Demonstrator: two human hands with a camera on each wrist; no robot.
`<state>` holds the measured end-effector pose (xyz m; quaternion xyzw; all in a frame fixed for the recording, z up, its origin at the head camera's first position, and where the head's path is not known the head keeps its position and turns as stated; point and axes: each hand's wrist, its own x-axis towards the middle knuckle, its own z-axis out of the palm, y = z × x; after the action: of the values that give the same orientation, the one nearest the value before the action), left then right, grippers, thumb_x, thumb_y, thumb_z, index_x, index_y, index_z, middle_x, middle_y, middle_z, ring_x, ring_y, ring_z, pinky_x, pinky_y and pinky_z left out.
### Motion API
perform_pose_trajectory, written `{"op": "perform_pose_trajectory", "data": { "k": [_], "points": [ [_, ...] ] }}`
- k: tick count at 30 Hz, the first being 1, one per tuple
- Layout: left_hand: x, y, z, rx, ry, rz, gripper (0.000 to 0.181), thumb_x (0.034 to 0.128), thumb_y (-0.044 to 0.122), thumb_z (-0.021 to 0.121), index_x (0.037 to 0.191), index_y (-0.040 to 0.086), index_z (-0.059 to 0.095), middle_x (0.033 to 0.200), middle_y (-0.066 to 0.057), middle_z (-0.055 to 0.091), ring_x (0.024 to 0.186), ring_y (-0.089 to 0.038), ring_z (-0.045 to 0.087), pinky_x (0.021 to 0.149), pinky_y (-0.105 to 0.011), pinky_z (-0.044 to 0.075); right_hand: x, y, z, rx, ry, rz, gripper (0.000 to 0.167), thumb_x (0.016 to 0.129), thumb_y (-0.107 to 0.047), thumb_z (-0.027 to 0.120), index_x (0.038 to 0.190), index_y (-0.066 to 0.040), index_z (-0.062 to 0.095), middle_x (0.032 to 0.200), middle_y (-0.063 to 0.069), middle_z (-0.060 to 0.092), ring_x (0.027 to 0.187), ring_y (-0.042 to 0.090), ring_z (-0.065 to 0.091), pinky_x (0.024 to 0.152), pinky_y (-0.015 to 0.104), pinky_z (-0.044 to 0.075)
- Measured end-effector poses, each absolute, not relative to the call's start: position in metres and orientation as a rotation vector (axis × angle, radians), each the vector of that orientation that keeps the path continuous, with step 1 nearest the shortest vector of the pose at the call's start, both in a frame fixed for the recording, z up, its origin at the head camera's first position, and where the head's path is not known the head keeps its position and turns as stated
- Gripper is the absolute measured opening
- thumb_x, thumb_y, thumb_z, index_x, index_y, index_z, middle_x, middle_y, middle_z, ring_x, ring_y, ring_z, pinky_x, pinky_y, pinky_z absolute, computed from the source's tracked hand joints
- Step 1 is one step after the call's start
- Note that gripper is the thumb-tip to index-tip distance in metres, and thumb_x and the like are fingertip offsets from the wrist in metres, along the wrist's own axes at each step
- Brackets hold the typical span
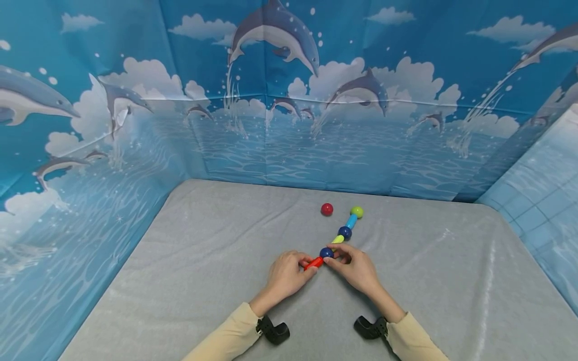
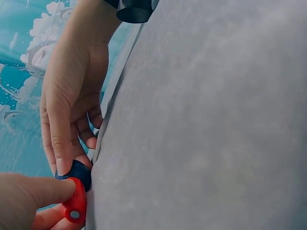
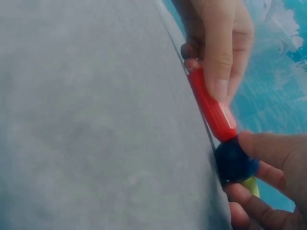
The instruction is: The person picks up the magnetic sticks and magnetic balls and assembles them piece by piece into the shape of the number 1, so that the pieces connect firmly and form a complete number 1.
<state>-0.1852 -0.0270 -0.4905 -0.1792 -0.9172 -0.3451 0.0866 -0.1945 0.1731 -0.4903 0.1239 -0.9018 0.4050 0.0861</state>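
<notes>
A chain of toy rods and balls lies slantwise on the table. From its near end run a red rod [image 1: 313, 263], a dark blue ball [image 1: 326, 252], a yellow-green rod [image 1: 337, 240], a second dark blue ball [image 1: 345, 232], a light blue rod [image 1: 351, 221] and a lime green ball [image 1: 357, 212]. My left hand [image 1: 287, 273] pinches the red rod between thumb and fingers; a silvery disc shows in its free end [image 2: 75, 214]. With thumb and fingers my right hand [image 1: 356, 265] grips the nearer dark blue ball, which touches the red rod.
A loose red ball [image 1: 327, 209] lies left of the chain's far end. Grey cloth covers the table [image 1: 217, 230]. A dolphin-printed curtain [image 1: 289, 140] stands along its back and sides. Black devices [image 1: 276, 332] are strapped to both wrists.
</notes>
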Motion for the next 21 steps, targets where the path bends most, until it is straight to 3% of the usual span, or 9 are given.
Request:
{"op": "perform_pose_trajectory", "data": {
  "k": [21],
  "points": [
    [-0.193, -0.013, -0.49, -0.574, -2.702, -0.974, 0.02, 0.081, 0.03, 0.075, 0.093, 0.014, 0.073, 0.075, 0.01, 0.063, 0.07, -0.005, 0.055, 0.058, -0.022, 0.042, -0.196, 0.175, -0.492, 0.308, -2.628, 1.248, 0.03, 0.082, -0.017, 0.076, 0.111, -0.014, 0.067, 0.085, 0.001, 0.064, 0.058, 0.01, 0.052, 0.051, 0.027, 0.04]
  ]
}}
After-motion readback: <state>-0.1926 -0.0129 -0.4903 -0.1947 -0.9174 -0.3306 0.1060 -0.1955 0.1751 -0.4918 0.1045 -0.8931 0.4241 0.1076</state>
